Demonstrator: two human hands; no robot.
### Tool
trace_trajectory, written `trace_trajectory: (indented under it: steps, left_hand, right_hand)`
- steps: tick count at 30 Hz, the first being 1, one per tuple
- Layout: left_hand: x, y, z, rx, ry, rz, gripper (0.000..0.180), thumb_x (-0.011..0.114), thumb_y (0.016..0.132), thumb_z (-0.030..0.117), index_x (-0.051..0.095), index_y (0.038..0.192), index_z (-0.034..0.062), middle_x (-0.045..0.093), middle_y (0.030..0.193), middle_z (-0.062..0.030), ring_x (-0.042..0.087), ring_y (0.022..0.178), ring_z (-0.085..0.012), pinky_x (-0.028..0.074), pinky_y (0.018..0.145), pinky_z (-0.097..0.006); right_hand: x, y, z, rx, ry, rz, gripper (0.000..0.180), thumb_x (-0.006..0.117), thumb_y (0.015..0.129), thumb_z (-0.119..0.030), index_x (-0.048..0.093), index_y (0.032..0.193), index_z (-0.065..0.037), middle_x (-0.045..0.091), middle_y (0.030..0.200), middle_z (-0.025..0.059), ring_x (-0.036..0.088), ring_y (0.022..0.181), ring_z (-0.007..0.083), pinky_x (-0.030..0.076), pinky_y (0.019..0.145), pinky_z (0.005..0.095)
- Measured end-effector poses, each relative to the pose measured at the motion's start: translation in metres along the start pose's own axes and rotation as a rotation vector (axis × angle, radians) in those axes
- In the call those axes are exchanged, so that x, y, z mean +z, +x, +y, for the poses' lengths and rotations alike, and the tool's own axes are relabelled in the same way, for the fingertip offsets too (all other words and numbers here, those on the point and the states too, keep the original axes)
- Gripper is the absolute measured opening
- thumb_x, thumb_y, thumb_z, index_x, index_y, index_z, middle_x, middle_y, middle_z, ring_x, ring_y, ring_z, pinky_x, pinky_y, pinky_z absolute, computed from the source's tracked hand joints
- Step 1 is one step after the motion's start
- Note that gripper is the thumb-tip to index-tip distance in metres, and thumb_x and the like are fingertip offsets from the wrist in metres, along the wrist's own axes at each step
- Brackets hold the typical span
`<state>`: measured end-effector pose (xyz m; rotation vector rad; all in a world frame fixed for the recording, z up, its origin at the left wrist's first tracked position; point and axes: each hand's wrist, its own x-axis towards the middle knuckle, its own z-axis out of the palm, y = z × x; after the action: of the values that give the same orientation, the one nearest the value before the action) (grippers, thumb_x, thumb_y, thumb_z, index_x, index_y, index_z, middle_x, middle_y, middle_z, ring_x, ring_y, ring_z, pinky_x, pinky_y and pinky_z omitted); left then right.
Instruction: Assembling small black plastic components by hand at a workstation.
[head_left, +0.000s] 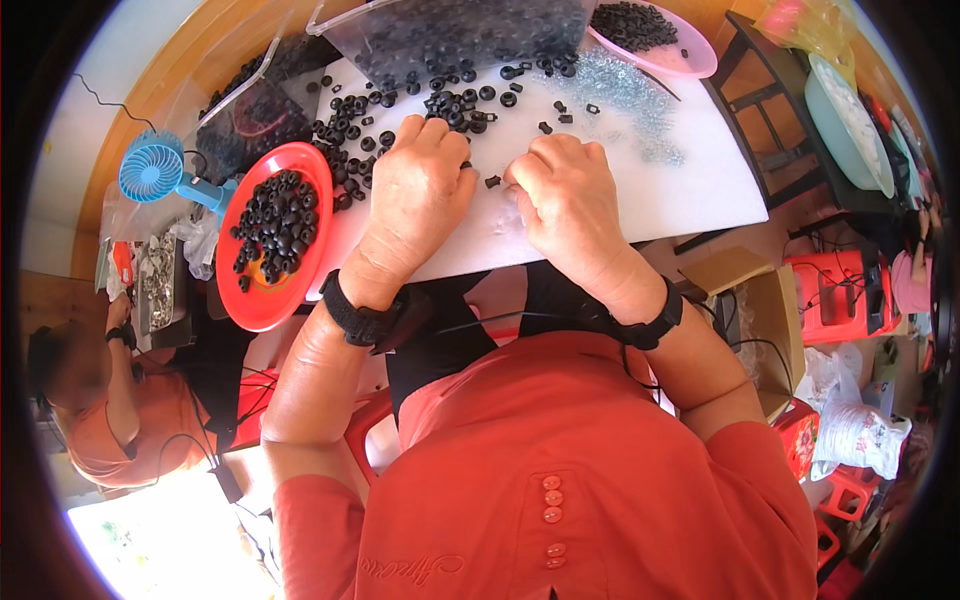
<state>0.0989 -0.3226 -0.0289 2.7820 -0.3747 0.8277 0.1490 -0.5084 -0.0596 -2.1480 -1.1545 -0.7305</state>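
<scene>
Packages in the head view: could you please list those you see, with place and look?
Clear plastic bag: table's far edge, holding black rings.
Second clear plastic bag: far left, holding dark parts.
Cardboard box: right of the table, brown, open.
White plastic bag: lower right floor, crumpled.

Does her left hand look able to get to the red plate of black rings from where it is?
Probably yes: the left hand rests on the white board just beside the red plate, with nothing between.

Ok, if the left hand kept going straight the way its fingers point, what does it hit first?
Probably the loose pile of black rubber rings on the white board just beyond the left hand; depth is hard to judge.
</scene>
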Motion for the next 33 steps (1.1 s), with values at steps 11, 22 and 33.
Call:
trace_trajectory:
  steps: [11, 22, 33]
  left_hand:
    - [-0.005, -0.010, 0.003, 0.011, 0.053, 0.010, 0.013, 0.073, 0.071, 0.002, 0.064, 0.081, 0.0018, 0.059, 0.087, -0.0141, 0.058, 0.090, -0.0344, 0.053, 0.075, -0.043]
    - [-0.015, -0.040, 0.005, -0.142, -0.076, 0.073, 0.019, 0.068, 0.081, -0.003, 0.069, 0.099, -0.0022, 0.062, 0.087, -0.0127, 0.058, 0.086, -0.0307, 0.050, 0.073, -0.038]
    - [-0.046, -0.048, 0.046, -0.964, -1.566, 0.068, 0.019, 0.063, 0.097, 0.004, 0.069, 0.111, -0.0068, 0.069, 0.090, -0.0099, 0.060, 0.074, -0.0109, 0.047, 0.055, -0.022]
  right_hand:
    - [0.002, 0.002, 0.000, -0.035, -0.026, -0.003, 0.012, 0.069, 0.071, -0.003, 0.064, 0.080, -0.010, 0.058, 0.086, 0.0039, 0.057, 0.090, 0.0245, 0.038, 0.078, 0.0397]
    - [-0.013, 0.008, -0.015, 0.027, 0.398, 0.049, 0.019, 0.076, 0.078, -0.006, 0.059, 0.085, -0.010, 0.057, 0.081, 0.0030, 0.057, 0.079, 0.0243, 0.038, 0.072, 0.0379]
    - [-0.014, 0.017, -0.039, 0.063, 0.629, 0.114, 0.018, 0.076, 0.081, -0.003, 0.060, 0.088, -0.007, 0.061, 0.080, 0.0047, 0.059, 0.072, 0.0265, 0.044, 0.068, 0.0369]
